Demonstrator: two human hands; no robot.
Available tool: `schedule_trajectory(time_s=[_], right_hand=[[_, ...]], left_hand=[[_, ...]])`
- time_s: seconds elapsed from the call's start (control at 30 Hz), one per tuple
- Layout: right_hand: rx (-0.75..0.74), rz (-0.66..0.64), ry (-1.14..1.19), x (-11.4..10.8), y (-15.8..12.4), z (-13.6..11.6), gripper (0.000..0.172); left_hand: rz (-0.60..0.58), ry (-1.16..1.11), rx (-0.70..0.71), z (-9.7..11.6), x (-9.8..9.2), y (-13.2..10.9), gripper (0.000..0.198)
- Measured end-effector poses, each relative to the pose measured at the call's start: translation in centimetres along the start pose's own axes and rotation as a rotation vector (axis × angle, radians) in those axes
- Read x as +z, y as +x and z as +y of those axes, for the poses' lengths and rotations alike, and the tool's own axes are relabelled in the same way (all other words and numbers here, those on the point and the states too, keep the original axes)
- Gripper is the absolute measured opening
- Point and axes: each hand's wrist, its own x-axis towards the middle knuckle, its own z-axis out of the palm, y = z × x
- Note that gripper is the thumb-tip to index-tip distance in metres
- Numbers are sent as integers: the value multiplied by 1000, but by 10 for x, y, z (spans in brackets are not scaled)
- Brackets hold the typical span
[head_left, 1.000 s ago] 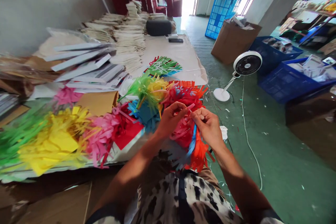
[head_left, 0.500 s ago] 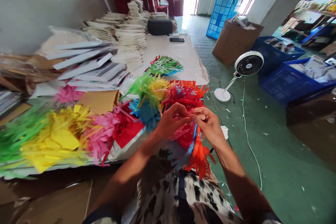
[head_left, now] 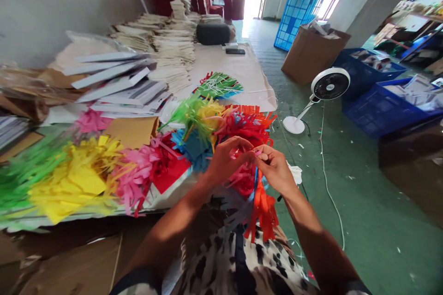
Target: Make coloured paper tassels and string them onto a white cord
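My left hand (head_left: 228, 159) and my right hand (head_left: 273, 168) meet above the table, fingertips pinched together on a thin pink paper strip (head_left: 258, 152). Below them hangs a bunch of fringed tissue paper in red, pink, blue and orange, with an orange fringe (head_left: 263, 214) dangling in front of my patterned shirt (head_left: 242, 267). More fringed paper in green, yellow, pink (head_left: 134, 177) and red lies along the table edge to my left. A green fringed bundle tied with white string (head_left: 219, 85) lies farther ahead.
Stacks of pale paper bundles (head_left: 169, 46) and flat white packages (head_left: 117, 85) stand on the table (head_left: 235, 69). To the right are a white floor fan (head_left: 328, 85), a loose white cable (head_left: 325, 170), a cardboard box (head_left: 311, 55) and blue plastic crates (head_left: 384, 108) on the green floor.
My hands have drawn closer together around the pink strip. The orange fringe now hangs straighter below them, and the view has shifted slightly.
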Motion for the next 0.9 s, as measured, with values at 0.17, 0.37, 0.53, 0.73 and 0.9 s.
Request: schedule_trajectory(time_s=[0.17,0.37,0.53,0.73,0.9], right_hand=[[11,24,-102,1,-3,0,28],[8,46,-95,3,-2,-5,28],[-53,39,-83,6,0,-10,32],[-90,150,-24,3,1,-3,32],[78,235,329,-8,3,-1,34]], left_hand=[[-3,22,102,2,1,3,14],[2,-89,-20,4,6,0,22],[142,-127,-115,4,17,-6,22],[170,97,-67,11,25,-12,18],[-118,135,-150,13,4,-21,41]])
